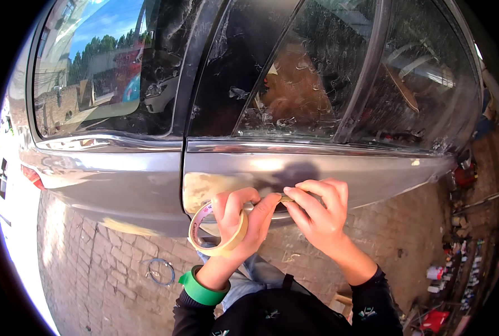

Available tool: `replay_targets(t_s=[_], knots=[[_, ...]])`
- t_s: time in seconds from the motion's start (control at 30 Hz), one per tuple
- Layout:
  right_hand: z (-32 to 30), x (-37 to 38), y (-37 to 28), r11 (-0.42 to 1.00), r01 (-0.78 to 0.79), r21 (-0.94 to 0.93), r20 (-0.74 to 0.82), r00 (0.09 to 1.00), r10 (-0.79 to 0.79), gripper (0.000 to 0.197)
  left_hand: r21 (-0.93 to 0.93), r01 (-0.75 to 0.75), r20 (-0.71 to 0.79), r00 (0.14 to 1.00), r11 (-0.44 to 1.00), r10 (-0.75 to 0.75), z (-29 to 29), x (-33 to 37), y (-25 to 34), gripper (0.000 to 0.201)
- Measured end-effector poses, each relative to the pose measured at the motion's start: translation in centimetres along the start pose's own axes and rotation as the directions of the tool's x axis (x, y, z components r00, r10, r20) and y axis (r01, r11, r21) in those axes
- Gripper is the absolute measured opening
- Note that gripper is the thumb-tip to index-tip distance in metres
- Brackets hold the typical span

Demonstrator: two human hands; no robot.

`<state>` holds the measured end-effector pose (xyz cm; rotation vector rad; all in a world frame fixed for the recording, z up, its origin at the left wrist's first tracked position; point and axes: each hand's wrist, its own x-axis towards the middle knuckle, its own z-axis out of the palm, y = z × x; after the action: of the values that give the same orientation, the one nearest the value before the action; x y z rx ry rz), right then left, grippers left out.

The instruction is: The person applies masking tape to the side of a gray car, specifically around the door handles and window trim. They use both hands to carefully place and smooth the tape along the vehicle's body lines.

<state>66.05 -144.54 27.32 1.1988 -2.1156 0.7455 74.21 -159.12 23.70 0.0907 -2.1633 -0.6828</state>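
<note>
My left hand (241, 218) is closed, with a roll of cream masking tape (235, 242) hooked around its fingers. My right hand (319, 215) is closed in a pinch, its fingertips close to those of the left. Between the fingertips shows a short, narrow yellowish strip (284, 198), too small to make out fully. A green tape roll (200, 290) sits around my left wrist like a bracelet. Both hands are in front of the grey car door (367, 168), just below the window trim. Beside my left hand the door has a sanded beige patch (213, 186).
Dusty windows (311, 73) rise above the door, and a dark door gap (182, 185) runs left of my hands. A blue coiled hose or cable (161, 271) lies on the brick paving (109, 263). Cans and bottles (437, 274) stand at the right.
</note>
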Motion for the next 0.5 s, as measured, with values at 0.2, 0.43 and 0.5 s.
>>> replay_targets(t_s=[0.2, 0.43, 0.5], knots=[[1.3, -0.9, 1.3, 0.99, 0.122, 0.071, -0.045, 0.992, -0.119, 0.034, 0.097, 0.0, -0.012, 1.0, 0.995, 0.001, -0.8, 0.1, -0.4, 0.033], [2.9, 0.5, 2.6, 1.0, -0.01, -0.006, -0.167, 0.986, 0.008, 0.027, 0.114, 0.316, -0.108, 0.946, 0.942, -0.305, -1.9, 0.4, -4.6, 0.05], [3.6, 0.8, 2.7, 1.0, 0.002, -0.006, -0.169, 0.986, -0.003, 0.028, 0.201, 0.305, -0.036, 0.952, 0.931, -0.304, -2.2, 0.3, -4.8, 0.049]])
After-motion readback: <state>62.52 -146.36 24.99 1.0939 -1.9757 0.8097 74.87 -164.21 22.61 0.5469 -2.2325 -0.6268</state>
